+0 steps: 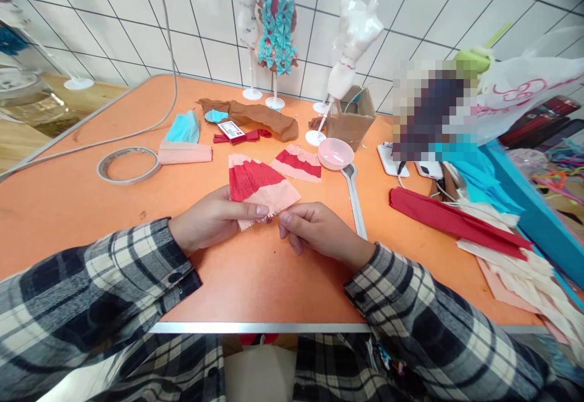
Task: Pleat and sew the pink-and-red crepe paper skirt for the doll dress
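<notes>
The red-and-pink pleated paper point(260, 186) is held just above the orange table point(255, 286), near the middle of its front edge. The left hand point(210, 219) pinches its lower edge, thumb on top. The right hand point(319, 232) pinches its frayed bottom tip. A second pleated piece point(297, 163) and a pink bowl point(335, 152) lie behind.

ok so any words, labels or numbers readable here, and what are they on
No text reads clearly.
Red and white card on the orange table: print too small to read.
White plastic bag: red printed marks, too blurred to read.
Red and pink crepe paper piece pinched by left hand and right hand: no print.
</notes>
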Tool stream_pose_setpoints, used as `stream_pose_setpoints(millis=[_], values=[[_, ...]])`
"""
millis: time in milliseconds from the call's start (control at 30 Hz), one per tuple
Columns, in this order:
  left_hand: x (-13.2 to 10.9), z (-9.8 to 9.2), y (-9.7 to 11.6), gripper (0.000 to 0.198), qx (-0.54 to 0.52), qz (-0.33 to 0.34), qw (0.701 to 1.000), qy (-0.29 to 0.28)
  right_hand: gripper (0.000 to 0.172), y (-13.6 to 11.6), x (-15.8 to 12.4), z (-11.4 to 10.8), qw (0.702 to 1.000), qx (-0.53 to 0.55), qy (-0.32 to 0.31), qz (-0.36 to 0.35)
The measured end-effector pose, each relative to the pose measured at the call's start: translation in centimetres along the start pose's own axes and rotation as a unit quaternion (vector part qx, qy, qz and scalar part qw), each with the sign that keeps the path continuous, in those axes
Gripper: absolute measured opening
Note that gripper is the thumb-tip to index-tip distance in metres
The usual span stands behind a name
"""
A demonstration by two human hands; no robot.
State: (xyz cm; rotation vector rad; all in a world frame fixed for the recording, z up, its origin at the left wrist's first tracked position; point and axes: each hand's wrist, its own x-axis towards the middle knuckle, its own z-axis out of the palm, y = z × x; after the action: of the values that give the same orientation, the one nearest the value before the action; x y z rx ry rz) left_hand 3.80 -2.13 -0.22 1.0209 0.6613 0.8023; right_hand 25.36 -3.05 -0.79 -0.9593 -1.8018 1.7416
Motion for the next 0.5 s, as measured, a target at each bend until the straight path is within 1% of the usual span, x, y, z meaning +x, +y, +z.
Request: stream_pose_setpoints(millis=[233, 367, 500], values=[[-0.03, -0.11, 0.07, 0.009, -0.002, 0.028, 1.0, -0.012, 0.053, 0.13, -0.11, -0.03, 1.0, 0.008, 0.002, 0.02], [0.04, -0.31, -0.12, 0.006, -0.004, 0.027, 0.999, -0.022, 0.052, 0.34, -0.07, -0.04, 1.0, 0.01, 0.011, 0.021], [0.07, -0.46, -0.25, 0.015, 0.005, 0.018, 1.0, -0.016, 0.052, 0.35, -0.05, -0.03, 1.0, 0.008, 0.012, 0.014]])
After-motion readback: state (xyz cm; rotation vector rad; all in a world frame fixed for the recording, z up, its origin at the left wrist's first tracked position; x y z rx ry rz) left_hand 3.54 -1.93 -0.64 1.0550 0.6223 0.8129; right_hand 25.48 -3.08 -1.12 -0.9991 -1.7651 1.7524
